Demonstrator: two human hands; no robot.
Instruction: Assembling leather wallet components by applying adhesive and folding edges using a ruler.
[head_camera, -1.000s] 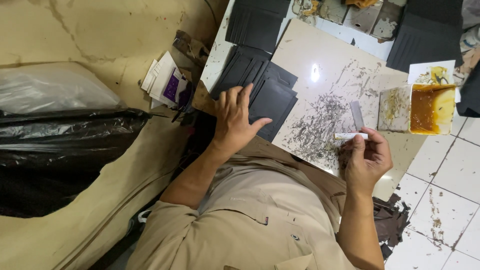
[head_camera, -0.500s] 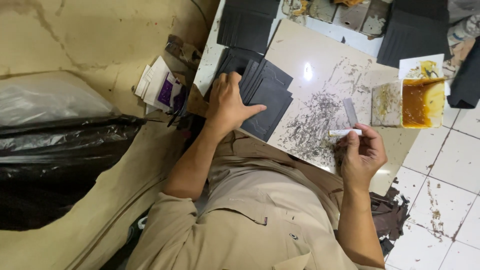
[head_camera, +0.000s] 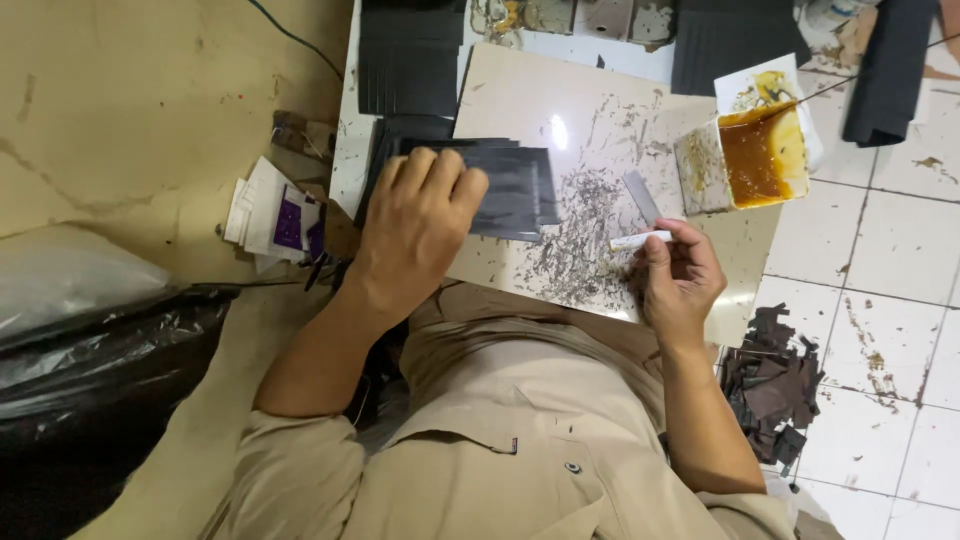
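Observation:
My left hand (head_camera: 415, 225) lies palm down on a fanned pile of dark grey flat pieces (head_camera: 515, 190), fingers curled over their near edge. The pile rests on a beige board (head_camera: 530, 100) scored with many dark cut marks. My right hand (head_camera: 680, 280) grips a small knife with a white wrapped handle (head_camera: 640, 240) and a grey blade (head_camera: 640, 197) pointing away from me, at the board's right part. The hands are apart, with the scratched area between them.
A square tub of orange-brown glue (head_camera: 750, 155) stands at the board's far right corner. More stacks of dark pieces (head_camera: 410, 55) lie beyond the board. Dark offcuts (head_camera: 770, 385) are heaped on the white tiled floor at right. A black plastic bag (head_camera: 90, 370) sits at left.
My left hand has slid the dark pile further onto the board, toward the right. My right hand keeps the knife in the same grip.

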